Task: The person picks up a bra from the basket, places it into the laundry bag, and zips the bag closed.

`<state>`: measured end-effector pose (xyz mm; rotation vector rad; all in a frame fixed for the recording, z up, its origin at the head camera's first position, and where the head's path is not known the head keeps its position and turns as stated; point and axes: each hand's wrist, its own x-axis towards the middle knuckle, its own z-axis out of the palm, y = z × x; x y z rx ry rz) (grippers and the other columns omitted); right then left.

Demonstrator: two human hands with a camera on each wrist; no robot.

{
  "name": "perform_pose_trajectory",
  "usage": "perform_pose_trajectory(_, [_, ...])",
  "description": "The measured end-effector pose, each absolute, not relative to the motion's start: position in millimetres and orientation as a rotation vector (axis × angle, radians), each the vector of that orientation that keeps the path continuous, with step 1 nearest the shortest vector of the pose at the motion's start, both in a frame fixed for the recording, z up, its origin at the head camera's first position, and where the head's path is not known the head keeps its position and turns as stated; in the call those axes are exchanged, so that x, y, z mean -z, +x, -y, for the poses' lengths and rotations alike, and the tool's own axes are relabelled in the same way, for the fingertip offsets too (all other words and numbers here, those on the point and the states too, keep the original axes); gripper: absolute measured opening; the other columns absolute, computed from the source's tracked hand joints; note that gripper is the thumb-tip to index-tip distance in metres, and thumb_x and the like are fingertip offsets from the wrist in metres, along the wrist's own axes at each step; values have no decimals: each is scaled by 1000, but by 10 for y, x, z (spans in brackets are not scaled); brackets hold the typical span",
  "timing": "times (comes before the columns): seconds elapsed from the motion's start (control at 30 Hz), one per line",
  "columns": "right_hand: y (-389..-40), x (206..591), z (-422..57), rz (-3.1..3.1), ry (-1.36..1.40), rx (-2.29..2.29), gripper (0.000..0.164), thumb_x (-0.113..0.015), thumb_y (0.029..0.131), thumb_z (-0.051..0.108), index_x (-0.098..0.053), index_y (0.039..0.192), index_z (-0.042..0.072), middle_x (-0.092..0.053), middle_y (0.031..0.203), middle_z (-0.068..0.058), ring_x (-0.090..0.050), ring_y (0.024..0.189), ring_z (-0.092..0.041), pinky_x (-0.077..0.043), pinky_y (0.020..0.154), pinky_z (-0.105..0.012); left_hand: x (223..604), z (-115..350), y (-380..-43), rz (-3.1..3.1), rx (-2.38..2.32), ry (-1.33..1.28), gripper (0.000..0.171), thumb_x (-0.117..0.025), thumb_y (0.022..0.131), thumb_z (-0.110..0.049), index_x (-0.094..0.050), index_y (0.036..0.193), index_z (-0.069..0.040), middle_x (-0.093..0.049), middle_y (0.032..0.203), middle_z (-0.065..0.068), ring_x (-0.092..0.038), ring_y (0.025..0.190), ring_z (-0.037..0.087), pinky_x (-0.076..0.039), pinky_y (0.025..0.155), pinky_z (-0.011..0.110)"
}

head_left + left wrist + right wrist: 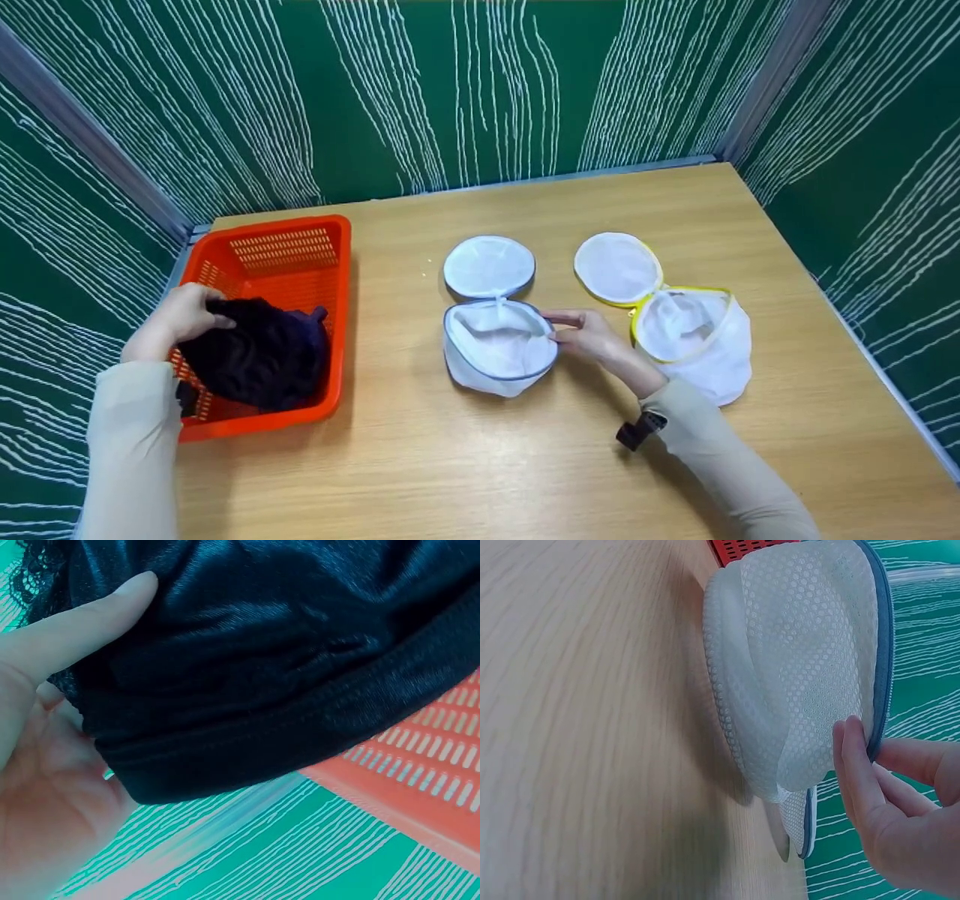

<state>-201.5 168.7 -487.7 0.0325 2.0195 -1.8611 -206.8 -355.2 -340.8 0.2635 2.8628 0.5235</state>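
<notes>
My left hand (176,319) pinches a dark, shiny garment (251,356) between thumb and fingers over the basket. Black lace (34,585) edges one side of that garment in the left wrist view, and a broad hem runs along its bottom. A purple piece of cloth (309,330) shows beside it. On the table stands a white mesh laundry bag (487,379) with a blue zipper rim, its round lid folded back. My right hand (592,341) pinches this rim on the right side, fingertips on the mesh (802,675) outside and thumb at the edge.
The orange-red plastic basket (343,300) stands at the table's left. To the right lies a second white mesh laundry bag (724,360) with a yellow zipper, its lid (615,266) folded back. Green panels with white lines (510,97) border the wooden table (420,465).
</notes>
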Motion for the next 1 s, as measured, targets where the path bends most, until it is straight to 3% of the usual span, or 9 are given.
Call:
perform_pose_trajectory(0.2, [-2010, 4896, -1700, -1956, -20, 1924, 45, -54, 80, -8, -43, 123, -12, -43, 125, -27, -55, 89, -11, -49, 72, -21, 3316, 3557, -2014, -2903, -640, 196, 26, -64, 80, -14, -62, 98, 4, -60, 88, 17, -51, 74, 25, -46, 71, 38])
perform_pose_trajectory(0.37, [-2021, 4910, -1700, -1985, -19, 1906, 45, -55, 79, -7, -44, 122, -11, -44, 124, -27, -55, 88, -10, -49, 72, -21, 3259, 3537, -1970, -2919, -748, 125, 32, -63, 82, -22, -60, 99, 4, -59, 89, 17, -52, 72, 22, -46, 66, 27])
perform_pose_trajectory(0.5, [-2023, 4909, -1702, -1996, -25, 1893, 45, -55, 79, -7, -44, 123, -11, -43, 125, -26, -55, 87, -9, -49, 72, -21, 3244, 3542, -1944, -2928, -852, 55, 32, -61, 83, -25, -59, 93, 5, -57, 79, 12, -54, 64, 14, -46, 59, 18])
perform_pose_trajectory(0.77, [-2027, 4905, -1706, -2027, -33, 1856, 45, -55, 79, -7, -45, 123, -9, -44, 125, -25, -55, 84, -7, -49, 70, -19, 3252, 3565, -1901, -2925, -1056, -47, 33, -60, 84, -27, -55, 92, 5, -54, 68, -2, -52, 58, 6, -46, 56, 16])
perform_pose_trajectory(1.0, [-2034, 4916, -1711, -2012, -22, 1860, 44, -55, 80, -7, -45, 123, -9, -44, 126, -25, -55, 86, -9, -49, 71, -20, 3234, 3506, -1911, -2873, -1352, -173, 29, -65, 79, -30, -56, 90, -4, -56, 68, -14, -52, 61, 1, -44, 56, 14])
